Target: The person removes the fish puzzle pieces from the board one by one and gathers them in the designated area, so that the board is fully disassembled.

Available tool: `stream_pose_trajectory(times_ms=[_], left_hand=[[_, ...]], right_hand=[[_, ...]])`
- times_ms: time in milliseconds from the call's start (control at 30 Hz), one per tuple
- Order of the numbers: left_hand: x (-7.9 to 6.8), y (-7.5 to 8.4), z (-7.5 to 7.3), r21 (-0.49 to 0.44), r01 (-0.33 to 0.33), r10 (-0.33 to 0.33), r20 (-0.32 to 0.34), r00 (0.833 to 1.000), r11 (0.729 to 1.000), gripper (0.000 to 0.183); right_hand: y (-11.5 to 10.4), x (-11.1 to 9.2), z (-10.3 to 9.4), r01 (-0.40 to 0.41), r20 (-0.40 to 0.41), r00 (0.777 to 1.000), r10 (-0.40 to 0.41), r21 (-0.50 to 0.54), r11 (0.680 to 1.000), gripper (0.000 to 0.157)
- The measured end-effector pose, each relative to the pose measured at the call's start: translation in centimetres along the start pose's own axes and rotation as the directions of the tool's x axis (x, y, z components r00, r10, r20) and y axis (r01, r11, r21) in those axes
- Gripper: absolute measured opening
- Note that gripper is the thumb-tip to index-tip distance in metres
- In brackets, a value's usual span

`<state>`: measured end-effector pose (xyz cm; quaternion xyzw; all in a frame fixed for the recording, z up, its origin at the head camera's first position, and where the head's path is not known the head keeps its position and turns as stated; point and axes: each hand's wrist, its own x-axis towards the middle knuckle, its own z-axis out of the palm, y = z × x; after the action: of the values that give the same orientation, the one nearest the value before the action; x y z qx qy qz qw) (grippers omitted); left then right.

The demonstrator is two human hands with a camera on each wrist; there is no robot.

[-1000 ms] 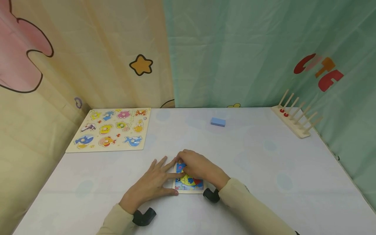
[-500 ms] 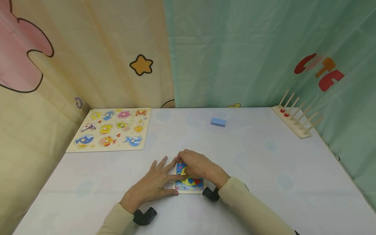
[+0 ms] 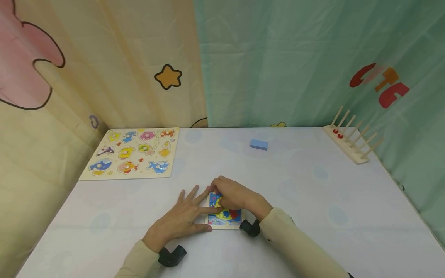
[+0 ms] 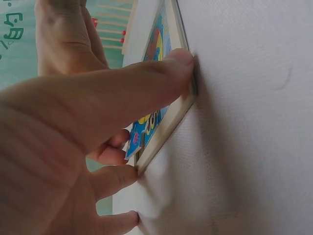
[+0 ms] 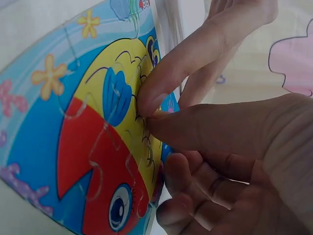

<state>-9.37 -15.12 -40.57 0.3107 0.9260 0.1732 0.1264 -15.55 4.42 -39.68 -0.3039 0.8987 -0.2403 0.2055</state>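
One pale worktop (image 3: 299,239) carries an animal board (image 3: 142,172) lying flat at its far left and a wooden peg stand (image 3: 352,151) at its far right. At the near middle, the left hand (image 3: 179,220) spreads straight-fingered, gripping nothing, and the right hand (image 3: 234,195), fingers curled, grasps the far part of the fish jigsaw (image 3: 226,217) lying beneath both; beyond it, well apart, sits a blue block (image 3: 259,144), while a corner piece (image 4: 135,139) tilts up from the jigsaw by the right fingertips.
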Motion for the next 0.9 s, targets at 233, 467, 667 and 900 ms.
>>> stream_pose_trajectory(times_ms=[233, 467, 667, 900], left_hand=[[0.1, 0.0, -0.1, 0.013, 0.002, -0.002, 0.003, 1.000, 1.000, 0.054], [0.1, 0.0, -0.1, 0.001, 0.011, -0.011, 0.008, 1.000, 1.000, 0.053], [0.1, -0.1, 0.0, 0.000, 0.013, -0.013, 0.005, 1.000, 1.000, 0.054], [0.0, 0.0, 0.0, -0.033, 0.017, -0.017, 0.009, 1.000, 0.999, 0.060]], right_hand=[[0.0, -0.2, 0.0, 0.029, -0.041, 0.999, -0.028, 0.024, 0.999, 0.039], [0.1, -0.3, 0.2, 0.049, -0.057, 0.997, -0.044, 0.086, 0.995, 0.038], [0.4, -0.6, 0.2, 0.092, -0.132, 0.989, -0.073, 0.143, 0.985, 0.018], [1.7, -1.1, 0.4, 0.129, -0.205, 0.976, -0.080, 0.238, 0.963, 0.014]])
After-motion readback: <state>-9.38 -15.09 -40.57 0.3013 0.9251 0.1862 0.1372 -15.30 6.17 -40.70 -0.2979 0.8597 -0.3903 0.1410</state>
